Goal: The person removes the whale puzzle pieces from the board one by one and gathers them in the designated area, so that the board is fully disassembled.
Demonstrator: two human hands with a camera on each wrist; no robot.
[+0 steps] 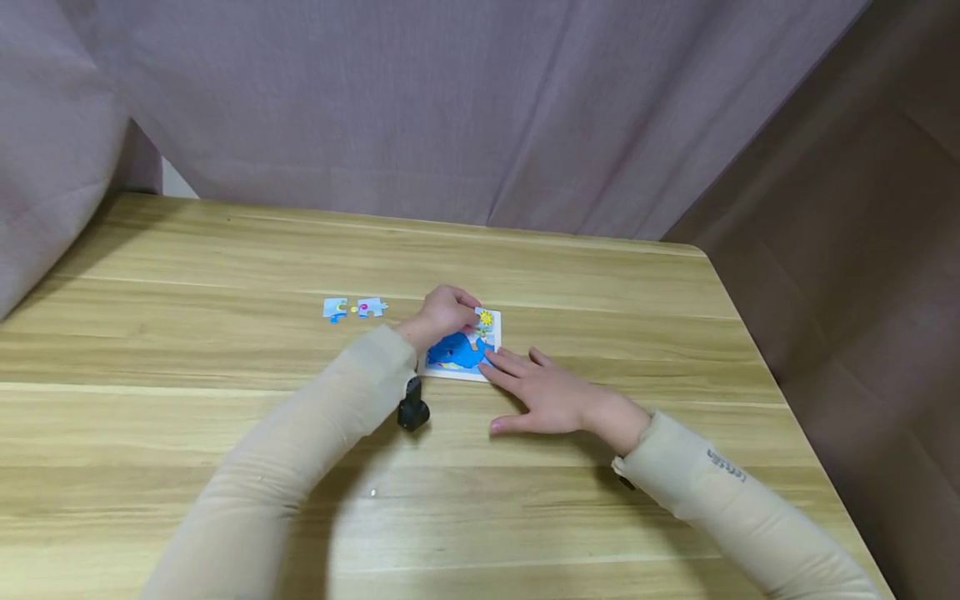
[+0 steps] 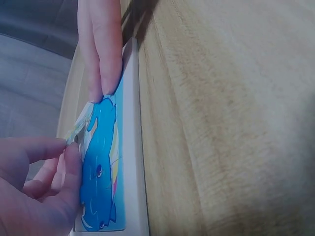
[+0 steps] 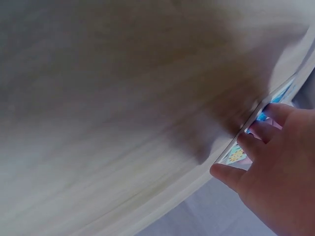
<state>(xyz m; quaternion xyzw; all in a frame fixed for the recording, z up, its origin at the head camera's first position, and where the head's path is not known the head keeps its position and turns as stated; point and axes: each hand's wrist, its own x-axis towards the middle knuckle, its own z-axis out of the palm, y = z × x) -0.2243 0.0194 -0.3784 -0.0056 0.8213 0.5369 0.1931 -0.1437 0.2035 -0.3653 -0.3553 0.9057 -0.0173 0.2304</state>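
Observation:
A small jigsaw puzzle (image 1: 459, 353) with a blue whale lies in a white-edged tray (image 2: 132, 147) on the table. My left hand (image 1: 446, 312) is at its far side, pinching a puzzle piece (image 2: 78, 127) between thumb and forefinger. That piece is tilted up from the picture in the left wrist view. A yellow sun (image 1: 486, 318) shows at the far right corner, beside the pinching fingers. From the right, my right hand (image 1: 551, 396) reaches in with straight, spread fingers, its fingertips (image 2: 109, 81) resting on the puzzle's right edge.
Two loose puzzle pieces, one at the left (image 1: 334, 308) and one nearer my left hand (image 1: 371, 307), lie on the wooden table (image 1: 600, 500). A black wrist camera (image 1: 412, 406) hangs under the left sleeve. Curtains (image 1: 420, 108) stand behind the table's far edge.

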